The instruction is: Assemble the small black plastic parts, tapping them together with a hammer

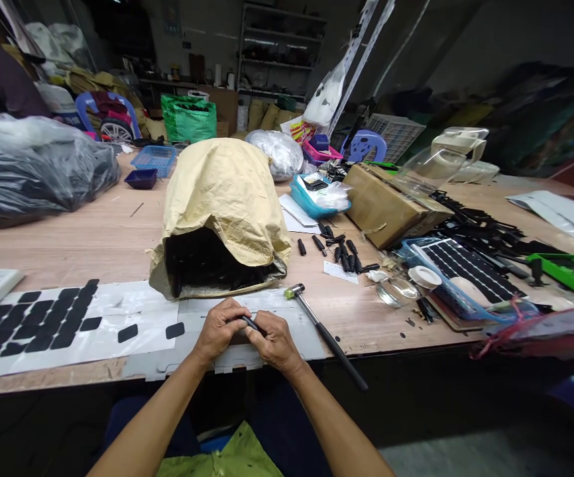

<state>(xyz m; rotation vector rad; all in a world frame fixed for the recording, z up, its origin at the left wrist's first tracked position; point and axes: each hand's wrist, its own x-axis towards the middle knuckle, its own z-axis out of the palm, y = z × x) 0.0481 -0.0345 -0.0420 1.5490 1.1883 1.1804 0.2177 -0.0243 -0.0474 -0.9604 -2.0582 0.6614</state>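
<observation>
Between my left hand [222, 328] and my right hand [274, 339] is a small, slim black piece [253, 323], pinched by the fingers of both. Its exact kind is partly hidden by the fingers. Both hands are over a grey sheet [197, 348] at the table's front edge. Just right of them lies a hammer [324, 331] with a black grip that juts past the edge. Behind the hands, a tan sack [222, 192] lies with its mouth toward me, dark pieces inside. Left of my hands, a white sheet [103, 344] bears several black rounded stickers [128, 332].
Several black handle-like parts [346, 255] lie right of the sack. Further right are a cardboard box [391, 199], a blue basket [466, 285] and a green tray [570, 271]. A large plastic bag [33, 172] fills the left back; a person [3, 76] is beyond it.
</observation>
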